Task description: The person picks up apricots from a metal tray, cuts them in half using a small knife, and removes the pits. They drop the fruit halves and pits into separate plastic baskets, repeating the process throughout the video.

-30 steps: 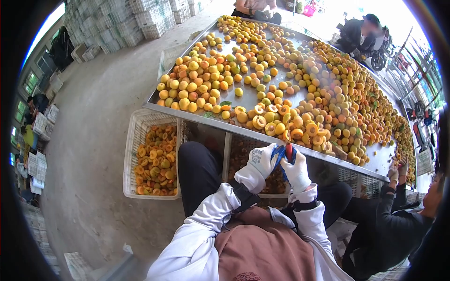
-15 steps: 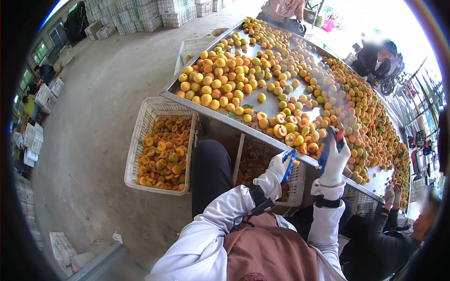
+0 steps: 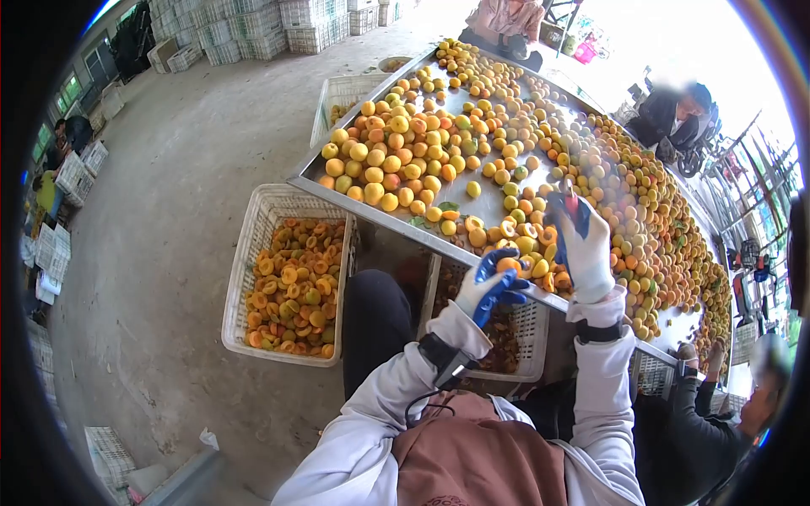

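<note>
My left hand [image 3: 488, 288], in a white glove with blue-coated fingers, is just over the near edge of a metal table. Its fingers curl around an apricot [image 3: 509, 265]. Higher and to the right, my right hand [image 3: 585, 244], gloved the same way, grips a small red-handled tool [image 3: 571, 202]; its working end is hard to make out. Whole apricots [image 3: 396, 152] lie heaped on the table, and several cut halves [image 3: 507, 228] rest near its front edge, close to both hands.
Below the tilted-looking metal table [image 3: 405, 221], a white crate [image 3: 232, 316] of apricot halves stands left of my knee. Another crate [image 3: 533, 341] with brownish bits sits under my hands. Co-workers [image 3: 700, 413] [image 3: 675, 114] sit around the table. Stacked crates [image 3: 312, 25] stand far back.
My left hand has risen to the table edge and its fingers now surround an apricot. My right hand, with the red-handled tool, has shifted slightly left and up.
</note>
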The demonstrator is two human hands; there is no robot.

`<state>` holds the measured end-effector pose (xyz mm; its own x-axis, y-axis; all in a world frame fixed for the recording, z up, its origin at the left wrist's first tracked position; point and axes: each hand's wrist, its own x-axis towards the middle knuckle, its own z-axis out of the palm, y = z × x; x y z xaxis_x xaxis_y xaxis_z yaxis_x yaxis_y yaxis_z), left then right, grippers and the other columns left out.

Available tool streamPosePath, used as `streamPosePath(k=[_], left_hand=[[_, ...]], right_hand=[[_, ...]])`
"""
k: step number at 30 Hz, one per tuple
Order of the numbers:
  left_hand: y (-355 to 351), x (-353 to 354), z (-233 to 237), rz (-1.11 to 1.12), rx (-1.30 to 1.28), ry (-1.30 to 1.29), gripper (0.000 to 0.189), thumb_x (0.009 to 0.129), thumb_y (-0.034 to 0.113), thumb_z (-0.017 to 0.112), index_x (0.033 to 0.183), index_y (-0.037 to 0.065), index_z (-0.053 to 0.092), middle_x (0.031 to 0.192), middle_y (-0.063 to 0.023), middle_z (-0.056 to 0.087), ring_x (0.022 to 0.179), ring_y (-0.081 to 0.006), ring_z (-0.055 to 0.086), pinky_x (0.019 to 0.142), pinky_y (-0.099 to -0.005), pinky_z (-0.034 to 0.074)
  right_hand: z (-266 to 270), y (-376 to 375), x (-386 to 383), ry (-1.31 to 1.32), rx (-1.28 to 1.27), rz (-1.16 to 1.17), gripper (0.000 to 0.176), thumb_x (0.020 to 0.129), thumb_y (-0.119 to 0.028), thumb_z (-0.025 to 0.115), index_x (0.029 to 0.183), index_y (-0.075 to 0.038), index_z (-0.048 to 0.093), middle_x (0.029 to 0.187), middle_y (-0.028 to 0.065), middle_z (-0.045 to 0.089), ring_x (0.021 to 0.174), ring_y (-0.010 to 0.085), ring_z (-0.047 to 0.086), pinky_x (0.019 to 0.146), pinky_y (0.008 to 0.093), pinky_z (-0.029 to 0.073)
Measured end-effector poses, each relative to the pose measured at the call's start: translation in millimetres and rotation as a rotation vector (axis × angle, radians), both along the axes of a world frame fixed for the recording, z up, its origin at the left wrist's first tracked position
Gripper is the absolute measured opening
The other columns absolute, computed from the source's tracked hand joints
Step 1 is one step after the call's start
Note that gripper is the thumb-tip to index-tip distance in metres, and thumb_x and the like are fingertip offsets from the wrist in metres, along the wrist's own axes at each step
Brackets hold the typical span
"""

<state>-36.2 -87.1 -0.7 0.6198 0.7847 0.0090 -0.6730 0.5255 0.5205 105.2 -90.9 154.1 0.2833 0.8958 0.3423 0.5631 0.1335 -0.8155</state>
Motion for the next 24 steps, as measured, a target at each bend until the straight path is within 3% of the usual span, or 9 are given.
streamPosePath(k=[3,6,8,9,10,12,14,18,24], left_hand=[[35.9,-23.2,15.8,0.127,-0.031,0.014,0.033,0.098,0.020,0.063,0.125,0.002,0.058,0.104,-0.0096,0.067,0.089,-0.0231,0.070,0.078,-0.0381,0.060],[75.9,-37.5,22.7,0.211,0.054,0.118,0.025,0.098,0.021,0.063,0.112,0.001,0.065,0.088,-0.0090,0.068,0.076,-0.0211,0.069,0.069,-0.0363,0.059],[109.2,-32.4,18.0,0.318,0.269,0.599,0.024,0.098,0.023,0.062,0.108,0.002,0.068,0.078,-0.0063,0.066,0.071,-0.0170,0.067,0.065,-0.0329,0.058],[129.4,-27.6,8.5,0.366,0.547,0.894,0.025,0.097,0.024,0.062,0.110,0.003,0.067,0.084,-0.0076,0.068,0.074,-0.0198,0.069,0.067,-0.0349,0.058],[146.1,-21.6,1.2,0.415,0.840,1.179,0.026,0.096,0.024,0.062,0.112,0.004,0.067,0.090,-0.0089,0.070,0.077,-0.0226,0.070,0.069,-0.0370,0.057],[150.8,-11.0,27.4,0.288,1.189,1.655,0.025,0.092,0.020,0.060,0.114,0.010,0.067,0.108,-0.0168,0.070,0.098,-0.0377,0.066,0.086,-0.0448,0.054],[161.0,-6.0,15.9,0.080,1.438,1.704,0.029,0.095,0.021,0.055,0.118,0.009,0.065,0.122,-0.0182,0.066,0.109,-0.0361,0.065,0.092,-0.0445,0.052],[165.5,6.9,3.3,-0.031,1.783,1.848,0.033,0.097,0.016,0.048,0.125,0.009,0.064,0.127,-0.0174,0.065,0.115,-0.0330,0.064,0.097,-0.0428,0.051],[156.4,26.3,31.2,-0.235,1.858,1.899,0.027,0.096,0.012,0.049,0.115,0.010,0.068,0.119,-0.0144,0.068,0.110,-0.0305,0.066,0.095,-0.0408,0.052]], right_hand=[[-17.5,-9.8,33.8,-0.130,0.071,-0.016,0.016,0.096,-0.007,0.063,0.108,0.002,0.065,0.075,0.0018,0.062,0.068,0.0071,0.053,0.064,0.0250,0.046],[-28.5,-24.8,58.5,-0.033,-0.104,-0.070,0.018,0.095,-0.009,0.064,0.110,0.002,0.064,0.077,0.0043,0.062,0.069,0.0117,0.056,0.066,0.0282,0.048],[-33.6,-40.8,76.0,-0.194,-0.072,-0.033,0.020,0.094,-0.010,0.066,0.110,0.002,0.063,0.081,0.0091,0.064,0.070,0.0178,0.058,0.069,0.0317,0.049],[-38.3,-49.3,92.0,-0.244,-0.130,-0.072,0.022,0.091,-0.010,0.068,0.109,0.002,0.063,0.087,0.0151,0.067,0.076,0.0277,0.064,0.072,0.0367,0.051],[-39.5,-57.7,106.7,-0.248,-0.133,-0.100,0.022,0.091,-0.010,0.068,0.109,0.002,0.063,0.087,0.0151,0.067,0.076,0.0277,0.064,0.072,0.0367,0.051],[-42.6,-71.5,135.9,-0.439,-0.104,-0.167,0.022,0.089,-0.010,0.069,0.108,0.001,0.064,0.091,0.0193,0.067,0.084,0.0362,0.067,0.074,0.0395,0.052],[-56.6,-84.8,180.8,-0.502,-0.080,-0.241,0.024,0.087,-0.012,0.071,0.108,-0.003,0.065,0.095,0.0204,0.069,0.091,0.0408,0.067,0.077,0.0421,0.053],[-62.7,-114.7,242.1,-0.648,-0.271,-0.506,0.031,0.083,-0.019,0.072,0.110,-0.006,0.067,0.105,0.0186,0.068,0.100,0.0392,0.065,0.087,0.0459,0.052],[-75.5,-133.1,286.0,-0.620,-0.549,-0.561,0.030,0.082,-0.023,0.073,0.108,-0.010,0.069,0.105,0.0176,0.069,0.101,0.0380,0.066,0.087,0.0467,0.053]])
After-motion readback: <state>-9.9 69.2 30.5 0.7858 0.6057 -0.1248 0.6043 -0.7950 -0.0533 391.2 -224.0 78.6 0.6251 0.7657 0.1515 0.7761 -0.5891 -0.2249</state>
